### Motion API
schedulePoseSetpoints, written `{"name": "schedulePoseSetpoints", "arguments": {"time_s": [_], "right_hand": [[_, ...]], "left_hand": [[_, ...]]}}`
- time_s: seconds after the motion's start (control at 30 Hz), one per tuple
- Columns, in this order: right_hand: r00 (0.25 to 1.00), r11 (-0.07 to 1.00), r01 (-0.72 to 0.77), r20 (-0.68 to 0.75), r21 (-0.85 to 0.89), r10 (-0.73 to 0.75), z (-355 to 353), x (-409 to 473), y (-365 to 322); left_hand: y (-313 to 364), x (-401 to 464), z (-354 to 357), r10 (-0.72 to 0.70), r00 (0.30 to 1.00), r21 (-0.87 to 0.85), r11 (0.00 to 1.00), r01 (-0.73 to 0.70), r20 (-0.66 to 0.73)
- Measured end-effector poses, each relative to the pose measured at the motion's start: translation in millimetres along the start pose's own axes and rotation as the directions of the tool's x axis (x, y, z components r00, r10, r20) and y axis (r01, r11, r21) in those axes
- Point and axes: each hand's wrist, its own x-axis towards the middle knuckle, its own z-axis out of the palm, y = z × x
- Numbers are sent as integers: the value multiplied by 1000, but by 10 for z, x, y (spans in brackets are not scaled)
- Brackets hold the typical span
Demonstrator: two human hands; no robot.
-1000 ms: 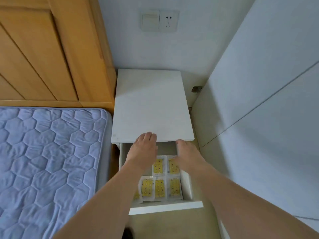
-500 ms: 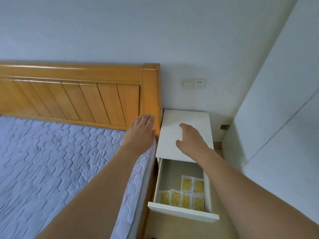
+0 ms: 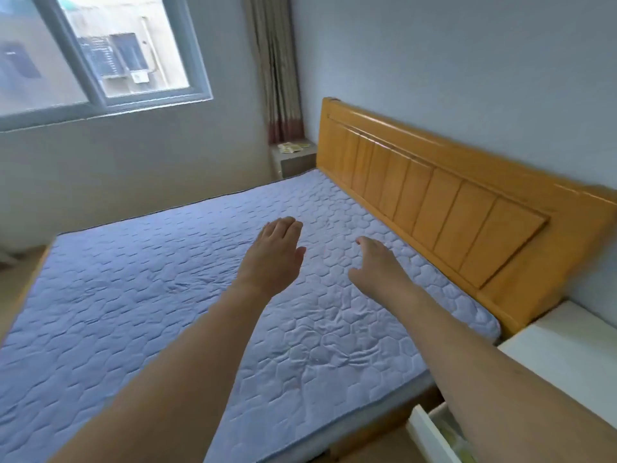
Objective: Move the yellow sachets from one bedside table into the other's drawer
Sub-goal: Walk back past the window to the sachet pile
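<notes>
Several yellow sachets (image 3: pixel 293 147) lie on the far bedside table (image 3: pixel 295 163), across the bed beside the curtain. The near white bedside table (image 3: pixel 564 355) is at the right edge, and its open drawer (image 3: pixel 430 432) shows at the bottom right with a glimpse of yellow sachets inside, mostly hidden by my right arm. My left hand (image 3: pixel 275 255) and my right hand (image 3: pixel 377 265) are stretched out above the mattress, fingers relaxed, holding nothing.
A blue quilted mattress (image 3: pixel 167 312) fills the middle between the two tables. The wooden headboard (image 3: pixel 450 202) runs along the right wall. A window (image 3: pixel 100 51) and a curtain (image 3: pixel 277 68) stand at the far side.
My view has swung left from the near bedside table and its drawer to the whole bed and the far table. Both hands have left the near table and now hover over the mattress.
</notes>
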Motion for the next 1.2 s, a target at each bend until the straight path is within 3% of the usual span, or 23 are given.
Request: {"name": "schedulePoseSetpoints", "arguments": {"time_s": [0.13,0.27,0.4,0.53,0.67,0.83,1.0,1.2], "right_hand": [[959,963,270,87,-6,-269,660,-116,-1524],[842,863,504,197,49,-503,1504,-650,-3091],[694,740,659,269,137,-668,2393,-1485,-4540],[506,583,784,326,212,-798,3241,-2412,-5792],[334,451,853,390,263,-858,3802,-3272,-6789],[172,307,899,391,314,-904,4427,-4030,-7818],[53,212,907,400,364,-915,5151,-4517,-8809],[-13,159,887,367,435,-930,6105,-4747,-10211]], "left_hand": [[-1230,-1143,-729,-277,958,92,954,284,-76],[-2287,-2670,-1537,-492,852,148,842,518,-179],[-3090,-4286,-2361,-688,690,117,684,720,-225],[-3521,-5877,-3094,-792,506,134,492,860,-341],[-3731,-7188,-3703,-850,344,144,313,939,-399],[-4062,-8316,-4214,-877,163,113,124,986,-453],[-4689,-9112,-4440,-887,81,104,37,994,-455],[-6018,-9868,-4963,-885,46,170,-38,985,-464]]}}
